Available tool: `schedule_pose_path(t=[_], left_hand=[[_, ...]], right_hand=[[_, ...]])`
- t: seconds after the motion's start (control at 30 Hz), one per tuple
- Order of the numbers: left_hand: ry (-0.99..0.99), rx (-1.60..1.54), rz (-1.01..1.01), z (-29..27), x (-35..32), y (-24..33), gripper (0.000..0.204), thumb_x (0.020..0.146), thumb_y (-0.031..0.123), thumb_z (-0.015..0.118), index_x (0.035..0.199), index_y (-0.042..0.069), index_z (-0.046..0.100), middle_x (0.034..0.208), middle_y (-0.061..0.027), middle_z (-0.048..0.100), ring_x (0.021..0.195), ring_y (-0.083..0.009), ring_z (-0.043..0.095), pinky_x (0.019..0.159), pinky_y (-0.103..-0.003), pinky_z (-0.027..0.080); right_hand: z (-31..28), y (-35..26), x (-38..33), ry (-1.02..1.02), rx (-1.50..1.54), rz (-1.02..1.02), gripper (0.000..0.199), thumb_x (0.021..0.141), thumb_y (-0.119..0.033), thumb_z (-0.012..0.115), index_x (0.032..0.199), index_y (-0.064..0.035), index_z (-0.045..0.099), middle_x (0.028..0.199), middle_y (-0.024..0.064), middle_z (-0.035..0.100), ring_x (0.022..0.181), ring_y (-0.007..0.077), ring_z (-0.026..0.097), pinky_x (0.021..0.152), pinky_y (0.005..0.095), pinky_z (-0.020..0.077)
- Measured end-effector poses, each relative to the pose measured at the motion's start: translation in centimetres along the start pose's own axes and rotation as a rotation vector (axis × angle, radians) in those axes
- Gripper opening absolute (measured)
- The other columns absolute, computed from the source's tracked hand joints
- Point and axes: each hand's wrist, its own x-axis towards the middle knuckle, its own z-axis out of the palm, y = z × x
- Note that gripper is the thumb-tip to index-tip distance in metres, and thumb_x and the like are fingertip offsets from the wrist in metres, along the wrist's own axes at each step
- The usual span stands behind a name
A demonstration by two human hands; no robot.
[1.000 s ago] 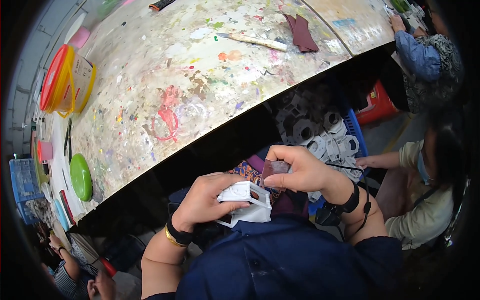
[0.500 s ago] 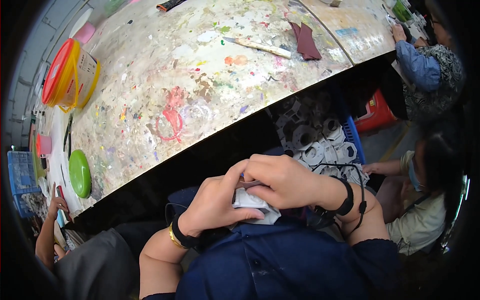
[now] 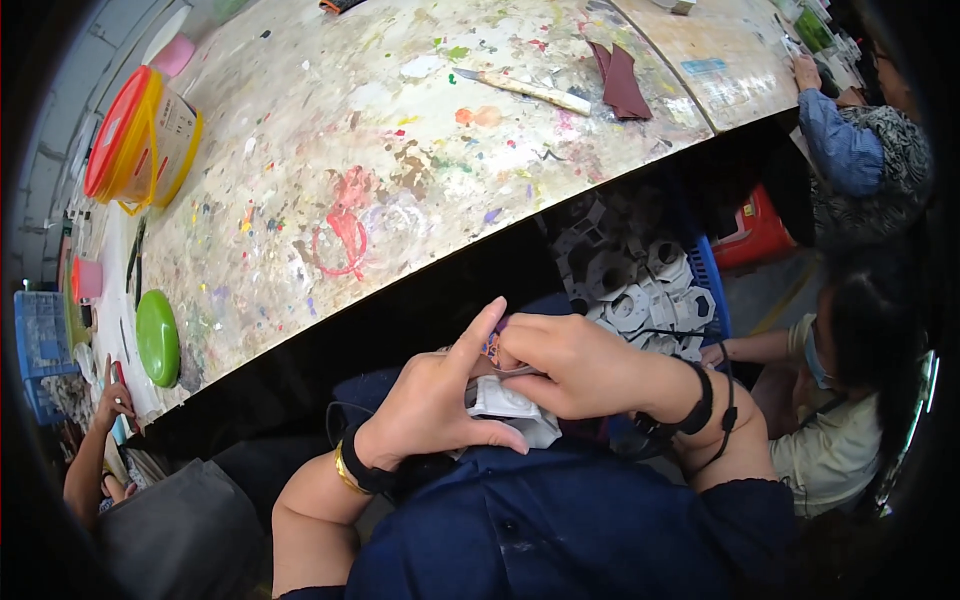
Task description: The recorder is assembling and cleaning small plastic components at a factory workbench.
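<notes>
Low in front of me, close to my shirt, is a white moulded piece (image 3: 505,400) with a stepped surface. My left hand (image 3: 425,400) is round its left side, thumb along the near edge and forefinger raised; the other fingers are mostly hidden. Over the far side of the piece, my right hand (image 3: 575,365) has its fingers curled, pinching a thin strip (image 3: 522,371) seen nearly edge-on. Its kind is hard to make out. A patch of purple and orange shows between the hands.
On the paint-stained table (image 3: 300,220) lie a knife (image 3: 525,92), maroon strips (image 3: 622,85) and a green lid (image 3: 158,338). A yellow bucket (image 3: 150,140) with a red lid stands left. Right, a blue crate (image 3: 705,270) holds several white pieces. Co-workers sit on both sides.
My left forefinger has straightened upward and the left thumb has spread away from the white piece. My right hand has shifted very slightly; more purple and orange shows between the hands.
</notes>
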Motion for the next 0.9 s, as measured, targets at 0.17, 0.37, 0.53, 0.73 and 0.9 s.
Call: schedule_pose_path(t=[0.17,0.37,0.53,0.73,0.9], left_hand=[[-0.026,-0.02,-0.019,0.3,0.3,-0.1,0.122,0.056,0.045,0.088,0.147,0.001,0.019,0.092,-0.0158,0.068,0.089,-0.0353,0.066,0.078,-0.034,0.051],[-0.021,-0.041,-0.044,0.1,0.1,-0.1,0.123,0.056,0.044,0.088,0.147,0.002,0.018,0.092,-0.016,0.068,0.089,-0.0353,0.066,0.077,-0.033,0.051],[-0.049,-0.045,-0.021,0.4,0.5,-0.2,0.122,0.056,0.044,0.088,0.148,0.002,0.018,0.094,-0.0169,0.068,0.09,-0.0352,0.066,0.078,-0.033,0.051],[0.022,-0.033,-0.015,0.1,0.2,-0.1,0.125,0.055,0.042,0.089,0.149,0.003,0.016,0.092,-0.0156,0.068,0.088,-0.0333,0.068,0.077,-0.032,0.052],[0.017,-0.092,-0.093,-0.3,0.0,0.0,0.127,0.054,0.041,0.091,0.149,0.004,0.015,0.086,-0.0129,0.068,0.081,-0.0297,0.069,0.074,-0.03,0.051]], right_hand=[[-0.7,0.3,-0.4,-0.12,-0.033,0.035,0.017,0.075,-0.004,0.064,0.087,-0.001,0.052,0.085,0.0154,0.056,0.076,0.0358,0.06,0.063,0.0415,0.049],[-0.1,0.1,-0.3,-0.091,-0.028,0.084,0.017,0.075,-0.003,0.065,0.086,-0.0028,0.053,0.081,0.0121,0.055,0.073,0.0327,0.059,0.061,0.0385,0.048],[-1.1,0.2,-0.7,-0.222,-0.109,0.092,0.019,0.073,-0.003,0.064,0.087,0.001,0.052,0.087,0.0176,0.058,0.081,0.0369,0.061,0.067,0.0426,0.0497],[1.9,1.2,-0.2,0.276,0.183,0.078,0.018,0.08,-0.006,0.068,0.089,-0.0025,0.053,0.082,0.0086,0.061,0.067,0.0212,0.06,0.056,0.032,0.0473],[0.6,2.1,-2.1,0.176,0.821,0.529,0.016,0.087,-0.012,0.067,0.094,-0.0038,0.056,0.073,0.0028,0.061,0.053,0.0047,0.053,0.047,0.0202,0.0418]])
